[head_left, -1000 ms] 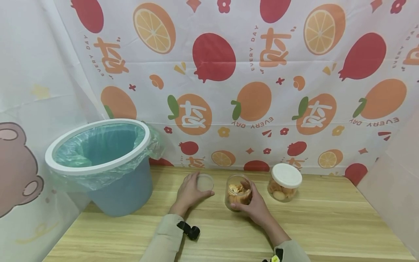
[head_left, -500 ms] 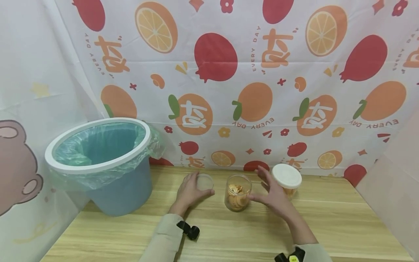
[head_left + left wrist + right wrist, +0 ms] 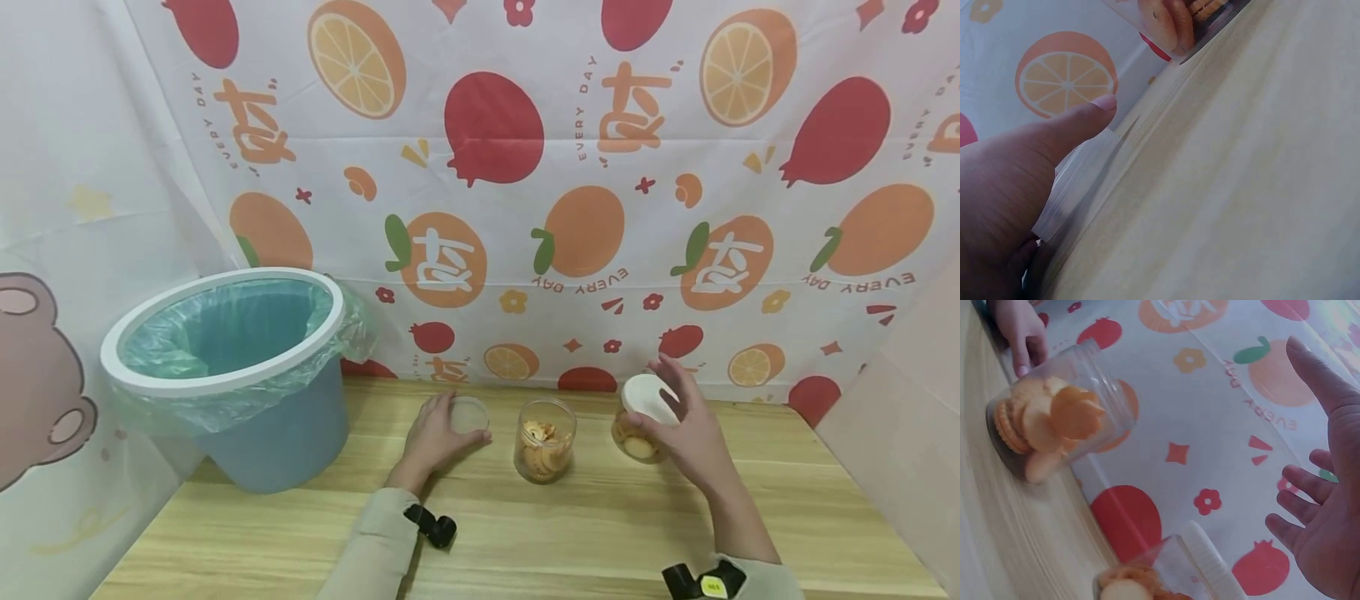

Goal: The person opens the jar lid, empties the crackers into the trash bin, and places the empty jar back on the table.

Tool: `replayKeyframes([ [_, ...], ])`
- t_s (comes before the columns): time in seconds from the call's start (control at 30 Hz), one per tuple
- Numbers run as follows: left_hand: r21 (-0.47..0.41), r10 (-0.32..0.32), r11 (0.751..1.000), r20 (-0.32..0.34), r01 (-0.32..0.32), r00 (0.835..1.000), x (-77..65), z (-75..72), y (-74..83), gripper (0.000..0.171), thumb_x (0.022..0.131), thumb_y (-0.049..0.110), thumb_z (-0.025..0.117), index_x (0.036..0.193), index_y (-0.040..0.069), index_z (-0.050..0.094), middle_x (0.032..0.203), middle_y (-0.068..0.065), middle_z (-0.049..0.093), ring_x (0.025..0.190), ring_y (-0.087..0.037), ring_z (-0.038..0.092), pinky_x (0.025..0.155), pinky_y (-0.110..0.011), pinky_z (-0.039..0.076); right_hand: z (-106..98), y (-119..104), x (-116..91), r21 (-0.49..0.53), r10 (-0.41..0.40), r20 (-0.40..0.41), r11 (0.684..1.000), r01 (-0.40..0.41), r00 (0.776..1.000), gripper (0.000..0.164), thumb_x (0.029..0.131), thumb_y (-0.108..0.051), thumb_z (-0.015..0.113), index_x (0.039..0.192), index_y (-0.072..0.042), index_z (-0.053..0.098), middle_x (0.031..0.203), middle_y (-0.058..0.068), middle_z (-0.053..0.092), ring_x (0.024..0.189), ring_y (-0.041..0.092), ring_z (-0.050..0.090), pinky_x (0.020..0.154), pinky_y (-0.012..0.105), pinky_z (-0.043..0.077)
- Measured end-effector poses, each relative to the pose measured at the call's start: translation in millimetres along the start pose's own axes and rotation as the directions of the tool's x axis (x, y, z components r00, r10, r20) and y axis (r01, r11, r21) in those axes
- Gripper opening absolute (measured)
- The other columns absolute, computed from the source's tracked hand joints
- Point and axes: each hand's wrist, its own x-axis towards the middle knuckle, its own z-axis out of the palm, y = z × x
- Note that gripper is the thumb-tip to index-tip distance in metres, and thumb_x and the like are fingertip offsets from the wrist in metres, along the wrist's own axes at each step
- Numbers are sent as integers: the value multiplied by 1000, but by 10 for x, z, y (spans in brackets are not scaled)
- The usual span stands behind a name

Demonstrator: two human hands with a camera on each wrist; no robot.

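Note:
In the head view my left hand (image 3: 435, 437) lies on the table at the left side of a round translucent lid (image 3: 469, 416), thumb on its near side and fingers on its far side. The left wrist view shows the thumb along the upper edge of the lid (image 3: 1079, 187). An uncovered glass jar of cookies (image 3: 545, 442) stands upright to the right of that hand. My right hand (image 3: 693, 429) holds nothing; its spread thumb and fingers hover by the white-capped cookie jar (image 3: 637, 446). The right wrist view shows both the uncovered jar (image 3: 1047, 419) and the white cap (image 3: 1210, 565).
A blue bin (image 3: 285, 433) with a white rim and green plastic liner stands at the left. Behind the wooden table (image 3: 525, 542) hangs a fruit-print cloth (image 3: 495, 217). Pale sheets hang at both sides.
My right hand has let go of the uncovered jar and moved right to the white-capped jar. The left hand stays at the lid.

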Motion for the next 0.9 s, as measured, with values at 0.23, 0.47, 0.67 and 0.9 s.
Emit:
replayKeyframes([
  [0.23,-6,3,1000,-2,-3,1000,9,14,-16,109,68,58,86,152,4,42,153,-21,47,142,-39,44,112,-58,40,-12,58,17,19,-24,7,1000,24,1000,89,86,-12,80,159,-15,29,157,17,42,145,38,38,103,2,34],
  [0.47,-5,1,1000,0,-1,1000,12,18,-16,108,68,56,86,152,4,42,153,-21,47,141,-39,44,112,-58,40,142,169,27,-13,14,92,1000,-13,996,94,85,-18,82,160,-14,26,161,18,36,149,36,35,115,31,40],
  [0.67,-10,0,1000,3,0,1000,10,2,-1,107,68,56,86,151,5,43,152,-21,47,140,-40,45,110,-59,41,399,278,19,-9,7,140,1000,-6,990,93,83,-23,83,158,-13,29,161,19,38,147,44,37,116,59,35],
  [0.9,-34,-8,999,10,8,1000,8,-9,15,108,69,53,88,152,3,41,153,-22,46,142,-41,43,112,-58,40,765,459,1,52,31,198,998,-42,980,97,80,-22,86,157,-11,30,159,23,38,148,42,36,115,56,38],
])
